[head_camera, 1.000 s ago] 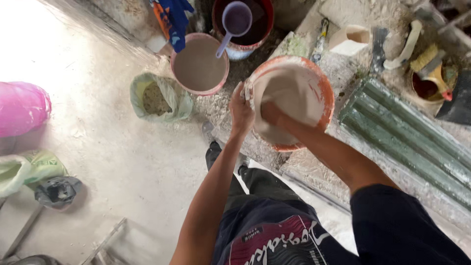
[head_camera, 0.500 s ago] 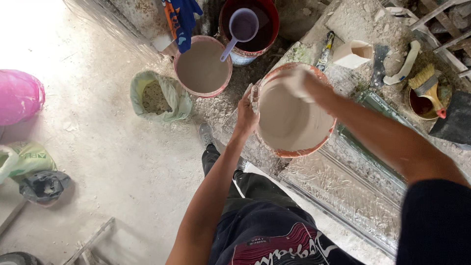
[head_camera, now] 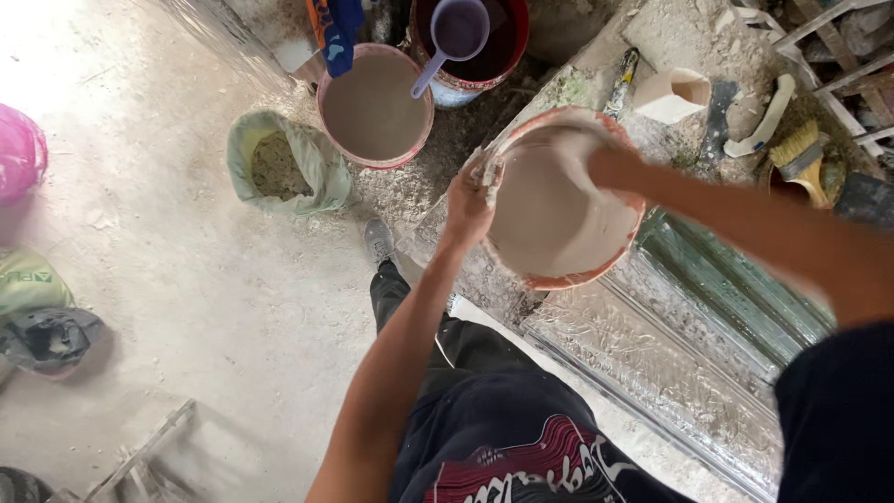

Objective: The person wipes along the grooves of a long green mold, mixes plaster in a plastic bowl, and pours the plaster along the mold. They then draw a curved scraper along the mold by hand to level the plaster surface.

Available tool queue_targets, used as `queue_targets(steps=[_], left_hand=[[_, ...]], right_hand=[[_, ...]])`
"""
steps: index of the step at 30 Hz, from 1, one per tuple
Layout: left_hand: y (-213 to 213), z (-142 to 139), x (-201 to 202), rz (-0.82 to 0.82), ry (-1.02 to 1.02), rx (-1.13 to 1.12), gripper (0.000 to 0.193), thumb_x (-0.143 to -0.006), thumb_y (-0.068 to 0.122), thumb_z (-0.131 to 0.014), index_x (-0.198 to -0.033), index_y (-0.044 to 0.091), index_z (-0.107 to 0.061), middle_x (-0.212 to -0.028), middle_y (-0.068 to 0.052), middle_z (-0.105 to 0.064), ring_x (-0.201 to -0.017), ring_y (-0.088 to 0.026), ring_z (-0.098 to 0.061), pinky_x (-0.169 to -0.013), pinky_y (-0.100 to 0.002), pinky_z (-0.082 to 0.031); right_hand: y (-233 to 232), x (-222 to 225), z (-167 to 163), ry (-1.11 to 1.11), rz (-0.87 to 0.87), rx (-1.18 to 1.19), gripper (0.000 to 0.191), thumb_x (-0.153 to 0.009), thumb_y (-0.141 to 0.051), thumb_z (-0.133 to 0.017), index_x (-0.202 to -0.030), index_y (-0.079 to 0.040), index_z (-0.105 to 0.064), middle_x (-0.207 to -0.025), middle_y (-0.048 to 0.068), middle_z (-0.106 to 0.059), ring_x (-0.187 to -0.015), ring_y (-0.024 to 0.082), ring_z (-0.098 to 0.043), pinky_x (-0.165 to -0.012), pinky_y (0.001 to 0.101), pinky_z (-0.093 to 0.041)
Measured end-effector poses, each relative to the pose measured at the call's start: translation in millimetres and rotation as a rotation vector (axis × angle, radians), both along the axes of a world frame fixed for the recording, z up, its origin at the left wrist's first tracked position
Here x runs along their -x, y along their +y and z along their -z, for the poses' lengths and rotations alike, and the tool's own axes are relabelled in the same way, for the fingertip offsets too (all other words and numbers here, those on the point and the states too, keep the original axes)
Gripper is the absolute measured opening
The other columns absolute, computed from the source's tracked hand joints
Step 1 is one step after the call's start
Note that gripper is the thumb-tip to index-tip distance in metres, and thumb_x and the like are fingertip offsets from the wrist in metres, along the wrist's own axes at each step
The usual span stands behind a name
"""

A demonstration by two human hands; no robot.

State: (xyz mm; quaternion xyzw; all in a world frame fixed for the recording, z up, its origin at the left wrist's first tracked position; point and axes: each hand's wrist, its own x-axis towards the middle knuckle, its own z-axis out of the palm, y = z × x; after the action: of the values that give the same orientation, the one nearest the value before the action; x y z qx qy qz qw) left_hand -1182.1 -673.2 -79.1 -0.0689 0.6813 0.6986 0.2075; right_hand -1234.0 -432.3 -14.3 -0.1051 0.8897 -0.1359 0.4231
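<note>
An orange-rimmed bowl (head_camera: 596, 275) full of pale grey-white plaster paste sits tilted on a rough workbench in the head view. My left hand (head_camera: 468, 200) grips the bowl's left rim, fingers smeared with paste. My right hand (head_camera: 610, 168) reaches into the bowl near its far rim, touching the wet paste; its fingers are partly hidden in the mix. Both forearms are bare and my legs in dark trousers show below.
A pink-rimmed bucket of grey slurry (head_camera: 374, 104) and a red bucket with a purple scoop (head_camera: 461, 33) stand behind. A green sack of powder (head_camera: 279, 168) lies on the dusty floor. A ribbed green mould (head_camera: 736, 289), brush (head_camera: 801, 154) and white cup (head_camera: 675, 95) crowd the bench.
The bowl has tilted and shifted toward me. My right hand moved from the bowl's middle to its far rim; my left hand stayed on the left rim.
</note>
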Motion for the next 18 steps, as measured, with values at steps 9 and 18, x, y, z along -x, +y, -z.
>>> queue_targets(steps=[9,18], left_hand=[[20,22,-1,-0.156,0.423,0.095,0.040,-0.115,0.028,-0.052,-0.138,-0.002,-0.066,-0.113,-0.021,-0.074,-0.102,-0.021,-0.071,-0.084,-0.033,-0.055],[20,14,-5,-0.165,0.487,-0.052,0.056,-0.116,0.034,-0.046,-0.144,-0.015,-0.049,-0.132,-0.036,-0.055,-0.120,-0.042,-0.057,-0.098,-0.048,-0.052]], right_hand=[[-63,-150,71,0.342,0.439,0.508,0.028,-0.087,-0.014,-0.063,-0.114,-0.012,-0.064,-0.106,0.009,-0.069,-0.097,0.026,-0.070,-0.084,0.0421,-0.060],[-70,-57,66,0.172,0.136,0.195,0.031,-0.088,-0.014,-0.061,-0.119,-0.012,-0.062,-0.108,0.007,-0.068,-0.098,0.025,-0.069,-0.084,0.0417,-0.060]])
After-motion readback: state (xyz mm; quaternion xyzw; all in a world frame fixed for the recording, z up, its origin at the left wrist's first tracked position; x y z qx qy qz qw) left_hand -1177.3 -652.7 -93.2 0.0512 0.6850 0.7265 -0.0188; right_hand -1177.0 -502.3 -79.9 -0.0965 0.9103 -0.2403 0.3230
